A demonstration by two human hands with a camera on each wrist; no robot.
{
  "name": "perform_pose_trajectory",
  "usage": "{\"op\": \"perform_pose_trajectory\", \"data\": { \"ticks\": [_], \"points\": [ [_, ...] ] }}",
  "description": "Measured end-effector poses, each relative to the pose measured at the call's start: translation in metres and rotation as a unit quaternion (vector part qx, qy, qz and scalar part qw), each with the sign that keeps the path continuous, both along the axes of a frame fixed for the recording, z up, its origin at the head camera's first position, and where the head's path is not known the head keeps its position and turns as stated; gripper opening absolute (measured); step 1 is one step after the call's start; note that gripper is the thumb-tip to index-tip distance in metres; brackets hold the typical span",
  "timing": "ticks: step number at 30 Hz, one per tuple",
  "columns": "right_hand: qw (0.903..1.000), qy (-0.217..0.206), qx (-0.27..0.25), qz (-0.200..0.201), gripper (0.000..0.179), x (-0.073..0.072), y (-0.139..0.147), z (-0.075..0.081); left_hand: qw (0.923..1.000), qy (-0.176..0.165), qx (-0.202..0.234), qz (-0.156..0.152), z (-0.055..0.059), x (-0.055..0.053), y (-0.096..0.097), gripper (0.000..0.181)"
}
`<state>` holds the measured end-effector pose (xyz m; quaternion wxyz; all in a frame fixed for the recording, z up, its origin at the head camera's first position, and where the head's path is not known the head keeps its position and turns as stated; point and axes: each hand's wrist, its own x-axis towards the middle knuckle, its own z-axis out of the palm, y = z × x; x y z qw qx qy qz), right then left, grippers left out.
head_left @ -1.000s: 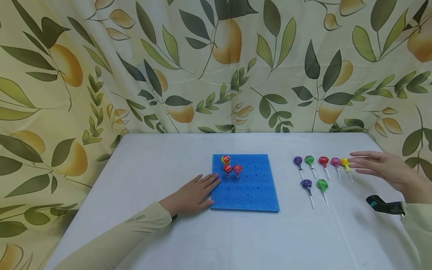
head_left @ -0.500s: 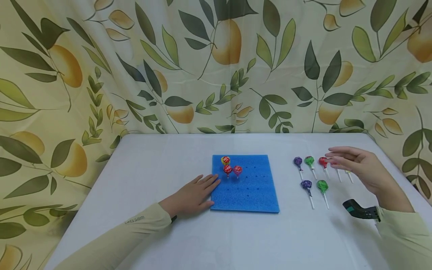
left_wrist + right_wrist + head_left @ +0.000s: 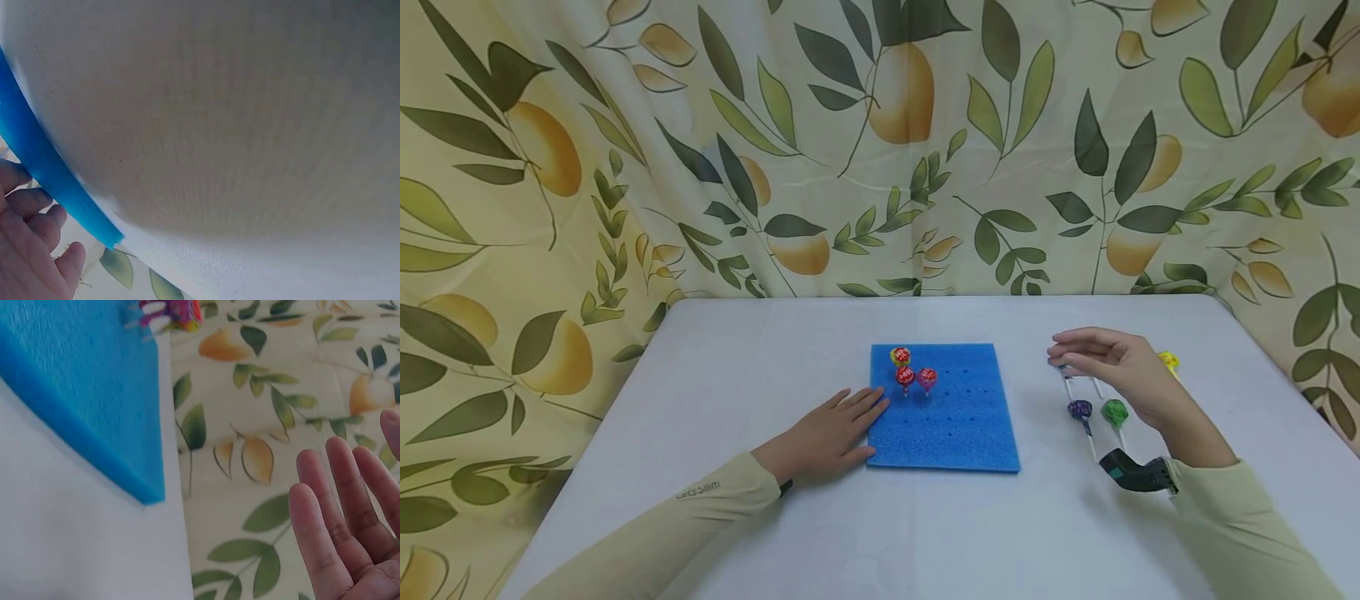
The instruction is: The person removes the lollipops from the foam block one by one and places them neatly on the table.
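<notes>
My left hand [image 3: 823,435] lies flat with spread fingers at the left edge of a blue foam board [image 3: 955,442], fingertips touching it. Three lollipops, one of them red [image 3: 905,377], stand upright in the board's upper left among small holes. My right hand [image 3: 1123,371] hovers over the lollipops lying to the right, fingers loosely extended and holding nothing. Below it lie a purple lollipop [image 3: 1080,410] and a green lollipop [image 3: 1115,412]; a yellow lollipop [image 3: 1168,361] shows behind it. The hand mostly hides the rest of the upper row. In the right wrist view the fingers [image 3: 340,506] look straight.
A white cloth covers the table [image 3: 775,358]. Behind it hangs a curtain [image 3: 865,208] printed with leaves and fruit. A black wrist device [image 3: 1138,473] sits at my right cuff.
My right hand has swept left above the upper lollipop row, from the yellow one to the purple one at the far end. My left hand, the board and the lollipops have stayed put.
</notes>
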<state>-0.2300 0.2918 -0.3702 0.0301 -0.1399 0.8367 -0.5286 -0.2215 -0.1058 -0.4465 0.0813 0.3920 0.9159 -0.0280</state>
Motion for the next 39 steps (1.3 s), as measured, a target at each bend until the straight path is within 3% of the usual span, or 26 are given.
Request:
{"op": "perform_pose_trajectory", "data": {
  "ticks": [10,19,39],
  "points": [
    [0.9992,-0.033,0.009,0.022,0.039,0.001,-0.045,-0.006,1.0000,-0.002,-0.004,0.002,0.003,0.002,0.001,0.068],
    [0.9979,-0.035,0.002,0.054,0.036,-0.003,-0.078,-0.017,1.0000,-0.008,0.000,0.004,0.004,0.003,0.001,0.068],
    [0.9949,-0.047,0.035,0.082,0.039,-0.018,-0.106,-0.036,1.0000,-0.009,0.000,0.004,-0.001,0.000,0.000,0.068]
  ]
}}
